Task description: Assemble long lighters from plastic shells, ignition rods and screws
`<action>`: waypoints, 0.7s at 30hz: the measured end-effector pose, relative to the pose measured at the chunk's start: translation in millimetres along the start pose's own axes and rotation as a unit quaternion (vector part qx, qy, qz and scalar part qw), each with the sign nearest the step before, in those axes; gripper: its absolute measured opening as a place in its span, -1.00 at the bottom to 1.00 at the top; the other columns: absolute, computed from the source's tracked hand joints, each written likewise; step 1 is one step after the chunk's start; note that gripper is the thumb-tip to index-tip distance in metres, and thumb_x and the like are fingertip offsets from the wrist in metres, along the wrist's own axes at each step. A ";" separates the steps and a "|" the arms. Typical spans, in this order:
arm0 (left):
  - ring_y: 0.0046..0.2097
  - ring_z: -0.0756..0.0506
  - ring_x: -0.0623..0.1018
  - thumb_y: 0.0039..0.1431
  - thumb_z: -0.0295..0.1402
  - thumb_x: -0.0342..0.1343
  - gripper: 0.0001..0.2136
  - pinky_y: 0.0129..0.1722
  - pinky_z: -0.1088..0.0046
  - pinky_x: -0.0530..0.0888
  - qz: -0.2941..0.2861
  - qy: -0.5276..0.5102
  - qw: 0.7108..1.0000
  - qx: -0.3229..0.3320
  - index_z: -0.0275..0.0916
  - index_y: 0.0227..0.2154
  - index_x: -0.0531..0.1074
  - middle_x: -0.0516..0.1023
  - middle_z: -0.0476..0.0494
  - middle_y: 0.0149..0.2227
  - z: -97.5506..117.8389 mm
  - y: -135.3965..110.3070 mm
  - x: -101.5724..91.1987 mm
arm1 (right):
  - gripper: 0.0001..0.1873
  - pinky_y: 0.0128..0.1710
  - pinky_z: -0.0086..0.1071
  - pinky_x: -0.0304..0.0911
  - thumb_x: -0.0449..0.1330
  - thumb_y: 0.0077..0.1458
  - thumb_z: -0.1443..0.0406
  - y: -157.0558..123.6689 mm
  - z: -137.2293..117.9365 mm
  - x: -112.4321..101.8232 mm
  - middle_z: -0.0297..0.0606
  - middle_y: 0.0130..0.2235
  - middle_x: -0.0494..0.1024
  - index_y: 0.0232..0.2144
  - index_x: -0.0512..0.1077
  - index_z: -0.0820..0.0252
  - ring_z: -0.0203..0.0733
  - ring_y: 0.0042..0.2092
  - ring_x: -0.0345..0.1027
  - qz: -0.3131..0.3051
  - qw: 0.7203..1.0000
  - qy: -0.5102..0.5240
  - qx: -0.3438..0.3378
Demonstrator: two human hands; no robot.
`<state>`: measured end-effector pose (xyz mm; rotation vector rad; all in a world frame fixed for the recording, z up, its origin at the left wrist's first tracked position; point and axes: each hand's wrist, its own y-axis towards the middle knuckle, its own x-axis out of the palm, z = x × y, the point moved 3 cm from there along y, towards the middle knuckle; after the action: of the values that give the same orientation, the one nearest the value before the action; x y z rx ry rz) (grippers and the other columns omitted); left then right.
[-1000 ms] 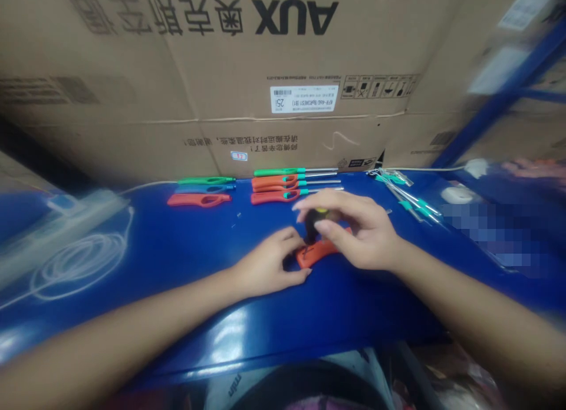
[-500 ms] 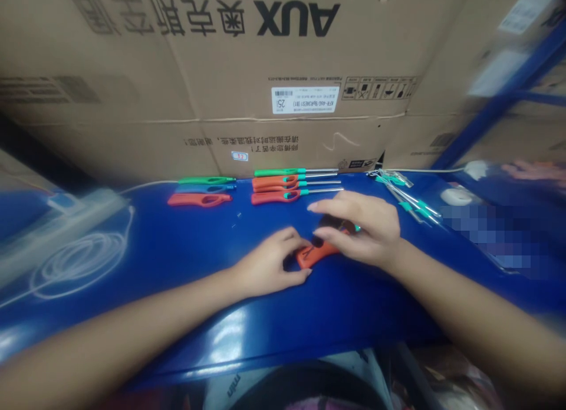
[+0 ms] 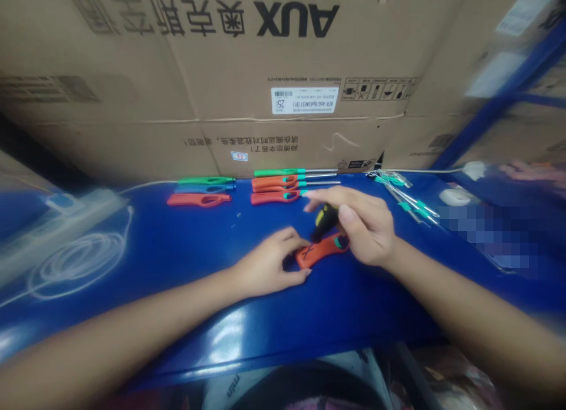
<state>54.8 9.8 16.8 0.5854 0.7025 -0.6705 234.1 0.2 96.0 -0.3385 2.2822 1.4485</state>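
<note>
An orange lighter [image 3: 319,251] lies on the blue table in front of me, with a teal trigger near its right end and a black mark near its left end. My left hand [image 3: 272,259] grips the lighter's left end between thumb and fingers. In my right hand [image 3: 365,224] is a short screwdriver [image 3: 326,221] with a black and yellow handle, tilted over the lighter. The screwdriver's lower end is close to the lighter's left half; I cannot tell whether it touches. My right hand covers the lighter's right end.
Behind lie several long-tubed lighters [image 3: 274,183]. Lighter bodies without tubes [image 3: 198,200] are left of them. Metal tubes with teal parts [image 3: 411,197] lie right. A power strip [image 3: 88,212] and coiled white cable [image 3: 79,256] are far left. A cardboard box [image 3: 198,74] stands behind.
My right hand has turned and shifted slightly left, tilting the screwdriver so its yellow part shows and uncovering the lighter's trigger. The left hand and lighter stay in place.
</note>
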 end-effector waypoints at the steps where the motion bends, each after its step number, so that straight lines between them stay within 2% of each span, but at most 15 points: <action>1: -0.12 -0.14 0.51 0.13 -0.29 0.29 -0.73 -0.06 0.29 0.49 0.000 0.001 1.000 -0.001 -0.23 -0.11 0.48 0.44 -0.13 -0.15 -0.1 -0.1 0.0 | -0.58 -0.42 -0.46 0.41 -0.09 0.41 0.34 0.1 2.1 2.3 -0.15 -0.13 0.62 0.19 0.38 0.21 -0.39 -0.48 0.41 -0.016 0.998 0.044 0.040; 3: -0.11 -0.14 0.51 0.13 -0.29 0.29 -0.72 -0.05 0.29 0.49 0.001 0.003 1.000 -0.003 -0.24 -0.12 0.48 0.45 -0.14 -0.13 -0.5 -0.4 0.2 | -0.58 -0.56 -0.52 0.32 -0.05 0.40 0.34 0.5 5.6 6.1 -0.16 -0.09 0.61 0.23 0.33 0.17 -0.46 -0.57 0.33 -0.037 0.990 0.098 0.090; 4: -0.11 -0.14 0.52 0.13 -0.28 0.29 -0.72 -0.05 0.29 0.49 0.001 0.003 1.000 -0.004 -0.24 -0.12 0.48 0.45 -0.15 -0.13 -0.6 -0.5 0.3 | -0.62 -0.57 -0.53 0.31 0.02 0.38 0.33 0.9 6.9 6.0 -0.19 -0.13 0.62 0.19 0.37 0.17 -0.45 -0.57 0.33 -0.027 0.991 0.093 0.089; 7: -0.12 -0.13 0.51 0.15 -0.28 0.27 -0.70 -0.06 0.30 0.49 0.001 0.002 1.000 0.001 -0.24 -0.08 0.46 0.44 -0.14 -0.14 -0.5 -0.9 0.3 | -0.76 -0.44 -0.47 0.40 0.27 0.22 0.27 0.3 7.4 0.1 -0.24 -0.25 0.66 -0.06 0.55 0.16 -0.34 -0.46 0.45 0.038 0.998 -0.039 0.012; 8: -0.12 -0.13 0.51 0.16 -0.27 0.27 -0.69 -0.05 0.30 0.49 0.000 0.002 1.000 0.003 -0.24 -0.07 0.46 0.44 -0.14 -0.14 -0.3 -0.9 0.3 | -0.78 -0.39 -0.45 0.43 0.27 0.22 0.25 -0.8 6.7 -1.6 -0.25 -0.28 0.66 -0.09 0.56 0.16 -0.30 -0.43 0.48 0.056 0.995 -0.081 -0.018; 10: -0.11 -0.13 0.50 0.17 -0.27 0.26 -0.68 -0.04 0.29 0.49 -0.003 0.002 1.000 0.006 -0.24 -0.05 0.45 0.44 -0.14 -0.13 -0.1 -0.7 0.2 | -0.73 -0.32 -0.40 0.46 0.13 0.32 0.24 -3.2 5.7 -2.3 -0.23 -0.26 0.67 -0.02 0.54 0.16 -0.26 -0.37 0.52 0.066 0.991 -0.107 -0.046; 13: -0.10 -0.14 0.50 0.17 -0.27 0.26 -0.68 -0.03 0.29 0.48 -0.008 0.001 1.000 0.005 -0.24 -0.05 0.46 0.44 -0.15 -0.13 -0.2 -0.5 0.4 | -0.58 -0.46 -0.44 0.42 -0.08 0.39 0.33 -3.9 8.2 2.8 -0.18 -0.16 0.64 0.16 0.42 0.19 -0.35 -0.47 0.46 0.039 0.999 -0.011 0.033; 15: -0.10 -0.14 0.50 0.17 -0.28 0.26 -0.69 -0.03 0.29 0.49 -0.009 0.000 1.000 0.002 -0.25 -0.05 0.46 0.44 -0.15 -0.13 -0.5 -0.5 0.6 | -0.61 -0.57 -0.50 0.33 -0.04 0.38 0.34 -2.8 9.3 6.3 -0.18 -0.17 0.63 0.15 0.42 0.19 -0.40 -0.54 0.39 0.030 0.995 0.042 0.082; 16: -0.09 -0.15 0.50 0.17 -0.27 0.26 -0.69 -0.02 0.28 0.49 -0.009 0.000 1.000 0.002 -0.24 -0.05 0.46 0.44 -0.15 -0.13 -0.6 -0.4 0.6 | -0.65 -0.58 -0.51 0.32 0.03 0.36 0.33 -2.0 8.9 6.3 -0.21 -0.22 0.63 0.10 0.46 0.19 -0.40 -0.54 0.38 0.040 0.995 0.039 0.081; 19: -0.09 -0.15 0.50 0.17 -0.27 0.26 -0.70 -0.02 0.27 0.49 -0.004 -0.003 1.000 0.004 -0.22 -0.06 0.46 0.45 -0.15 -0.12 0.0 -0.2 0.0 | -0.79 -0.51 -0.47 0.35 0.22 0.23 0.33 -0.6 3.3 1.4 -0.29 -0.36 0.63 -0.10 0.56 0.15 -0.34 -0.50 0.40 0.082 0.994 -0.069 -0.006; 21: -0.10 -0.15 0.50 0.16 -0.27 0.26 -0.71 -0.03 0.28 0.49 -0.001 -0.004 1.000 0.006 -0.22 -0.08 0.47 0.45 -0.14 -0.14 0.4 0.1 -0.4 | -0.75 -0.42 -0.43 0.40 0.16 0.26 0.35 -0.8 -0.9 0.0 -0.28 -0.36 0.64 -0.06 0.55 0.15 -0.30 -0.46 0.45 0.077 0.989 -0.113 -0.051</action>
<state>54.8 9.6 17.4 0.5920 0.6921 -0.6793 234.2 -0.9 95.8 -0.0239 2.0953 1.5941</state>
